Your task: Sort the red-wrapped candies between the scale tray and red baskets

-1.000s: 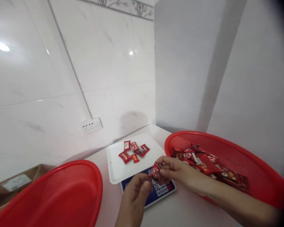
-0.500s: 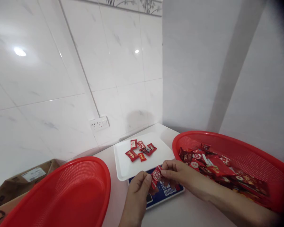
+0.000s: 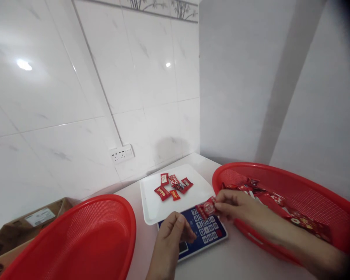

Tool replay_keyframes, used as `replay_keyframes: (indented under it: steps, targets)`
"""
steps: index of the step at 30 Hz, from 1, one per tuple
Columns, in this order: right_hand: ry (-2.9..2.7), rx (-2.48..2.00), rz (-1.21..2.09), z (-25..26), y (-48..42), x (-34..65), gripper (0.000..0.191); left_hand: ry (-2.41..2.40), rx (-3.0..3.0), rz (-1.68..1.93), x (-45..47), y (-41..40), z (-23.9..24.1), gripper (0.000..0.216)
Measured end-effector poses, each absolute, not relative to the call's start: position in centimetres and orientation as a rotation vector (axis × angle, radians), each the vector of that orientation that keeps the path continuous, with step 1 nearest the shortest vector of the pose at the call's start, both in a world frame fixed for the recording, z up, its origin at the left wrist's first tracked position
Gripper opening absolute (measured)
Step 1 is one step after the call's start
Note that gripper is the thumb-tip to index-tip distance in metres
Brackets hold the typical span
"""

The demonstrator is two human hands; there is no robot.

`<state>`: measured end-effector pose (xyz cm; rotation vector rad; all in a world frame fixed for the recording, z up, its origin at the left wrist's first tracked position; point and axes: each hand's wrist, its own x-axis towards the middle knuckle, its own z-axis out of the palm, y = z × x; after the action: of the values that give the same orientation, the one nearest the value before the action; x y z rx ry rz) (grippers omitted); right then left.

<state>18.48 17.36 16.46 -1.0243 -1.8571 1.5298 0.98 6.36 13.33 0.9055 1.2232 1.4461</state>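
Note:
My right hand (image 3: 236, 207) pinches a small red snack packet (image 3: 206, 208) above the blue keypad of a weighing scale (image 3: 204, 229). My left hand (image 3: 170, 243) hovers just left of the keypad, fingers curled together, and I cannot make out anything in them. Several red packets (image 3: 173, 186) lie on the scale's white tray (image 3: 151, 206). More red packets (image 3: 280, 206) fill the red basket (image 3: 317, 190) on the right, under my right forearm.
A second red mesh basket (image 3: 84, 237) stands at the left with nothing visible inside. Cardboard boxes (image 3: 23, 225) sit at the far left. A white power socket (image 3: 121, 153) hangs on the tiled wall behind the scale.
My two hands held the packet together; now my right hand alone has drawn it to the right, and my left hand has come away from it.

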Motion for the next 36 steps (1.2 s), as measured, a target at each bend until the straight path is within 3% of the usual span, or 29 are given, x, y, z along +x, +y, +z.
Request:
replay_keyframes:
  steps: [7, 9, 19, 31, 36]
  targets:
    - [-2.131, -1.418, 0.540, 15.8, 24.1, 26.9, 0.019, 1.153, 0.754, 1.738, -0.8, 5.7, 14.4, 0.026]
    - [-2.206, -1.470, 0.391, 15.7, 24.2, 26.5, 0.024, 1.116, 0.707, 1.798, -1.2, 5.6, 14.5, 0.025]
    - [-2.697, -1.088, 0.461, 13.6, 23.6, 11.2, 0.057, 0.968, 0.641, 2.020, -1.7, 4.2, 16.1, 0.029]
    - [-2.643, -1.154, 0.272, 11.1, 25.3, 7.2, 0.050, 0.845, 0.628, 2.062, -1.8, 2.2, 18.0, 0.027]
    - [-2.576, -1.132, 0.404, 11.5, 26.1, 7.8, 0.038, 0.791, 0.635, 2.026, -1.6, 2.2, 17.9, 0.026]
